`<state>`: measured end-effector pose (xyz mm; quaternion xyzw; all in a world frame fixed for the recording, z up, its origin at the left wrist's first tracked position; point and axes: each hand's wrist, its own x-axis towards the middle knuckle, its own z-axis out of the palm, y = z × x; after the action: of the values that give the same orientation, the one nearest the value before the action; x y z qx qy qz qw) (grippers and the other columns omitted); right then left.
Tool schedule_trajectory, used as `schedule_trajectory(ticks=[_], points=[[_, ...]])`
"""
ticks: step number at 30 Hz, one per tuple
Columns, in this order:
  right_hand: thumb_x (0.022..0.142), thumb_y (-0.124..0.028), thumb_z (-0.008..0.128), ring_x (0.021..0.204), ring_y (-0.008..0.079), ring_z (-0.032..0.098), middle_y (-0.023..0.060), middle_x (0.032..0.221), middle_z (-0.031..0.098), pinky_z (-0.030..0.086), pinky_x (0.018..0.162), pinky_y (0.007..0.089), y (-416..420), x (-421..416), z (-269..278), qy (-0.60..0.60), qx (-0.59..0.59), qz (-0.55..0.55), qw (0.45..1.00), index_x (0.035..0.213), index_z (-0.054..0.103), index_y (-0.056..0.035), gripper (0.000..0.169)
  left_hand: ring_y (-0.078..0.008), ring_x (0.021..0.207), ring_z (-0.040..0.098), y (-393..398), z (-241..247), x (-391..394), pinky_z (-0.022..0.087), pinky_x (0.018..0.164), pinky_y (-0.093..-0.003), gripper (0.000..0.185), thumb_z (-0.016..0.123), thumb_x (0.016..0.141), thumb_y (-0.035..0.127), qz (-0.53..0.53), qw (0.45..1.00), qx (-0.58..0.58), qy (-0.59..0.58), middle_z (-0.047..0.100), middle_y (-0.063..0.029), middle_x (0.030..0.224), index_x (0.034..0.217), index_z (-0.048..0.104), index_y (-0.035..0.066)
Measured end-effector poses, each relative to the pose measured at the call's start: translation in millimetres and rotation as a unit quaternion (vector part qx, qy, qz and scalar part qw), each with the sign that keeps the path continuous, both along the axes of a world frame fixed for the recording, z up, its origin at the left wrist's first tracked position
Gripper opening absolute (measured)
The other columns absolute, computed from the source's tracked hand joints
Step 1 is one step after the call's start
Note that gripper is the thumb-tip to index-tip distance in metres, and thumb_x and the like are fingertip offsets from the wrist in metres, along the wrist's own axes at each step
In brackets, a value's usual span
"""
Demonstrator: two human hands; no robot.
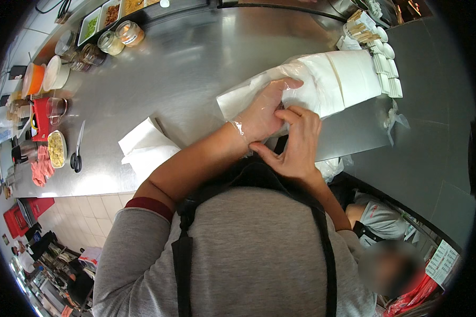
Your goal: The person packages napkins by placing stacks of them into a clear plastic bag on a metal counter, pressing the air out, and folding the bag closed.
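My left hand (267,105) wears a clear plastic glove (240,128) whose loose cuff circles the wrist. It lies over the near side of a plastic-wrapped stack of white paper napkins (321,77); some of its fingers are hidden. My bare right hand (297,138) is against the gloved palm. Its thumb meets the glove near the cuff and its index finger touches the glove by the palm, pinching the film. Left of my forearm, folded white paper sheets (148,146) rest on the steel table (174,79).
Black-handled scissors (77,158) and a dish of chopped yellow food (56,148) lie at left, near a glass mug (57,109). Lidded jars (129,33) stand at the back left. White boxes (388,75) line the right edge. A co-worker (380,222) is at lower right.
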<state>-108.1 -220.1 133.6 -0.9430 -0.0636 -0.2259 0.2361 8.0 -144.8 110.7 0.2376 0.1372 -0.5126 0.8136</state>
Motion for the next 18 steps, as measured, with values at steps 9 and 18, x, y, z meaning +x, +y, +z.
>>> schedule_trajectory(ticks=[9,18], points=[[0.064,-0.022,0.088,0.103,0.0347,0.054,0.0136,0.116,0.053,0.042,0.085,0.0469,21.3,-5.0,2.0,-0.026,0.04,0.045,0.998,0.114,0.058,-0.0057,0.061,-0.028,0.103,0.066,-6.1,7.0,2.0,0.052,0.094,-0.0396,0.04,0.06,0.096,0.022,-0.048,0.998,-0.004,-0.046,0.065,-0.0154,0.119,0.128,0.057,0.0],[0.069,0.0,0.075,0.079,0.0306,0.06,0.0113,0.093,0.059,0.048,0.07,0.0376,18.8,5.0,1.5,-0.078,0.048,0.101,0.991,0.091,0.063,-0.0037,0.025,-0.0289,0.11,0.066,-9.7,12.1,0.7,0.051,0.1,-0.041,0.043,0.057,0.095,0.019,-0.01,0.997,-0.05,-0.062,0.066,-0.0152,0.123,0.133,0.055,-0.001]])
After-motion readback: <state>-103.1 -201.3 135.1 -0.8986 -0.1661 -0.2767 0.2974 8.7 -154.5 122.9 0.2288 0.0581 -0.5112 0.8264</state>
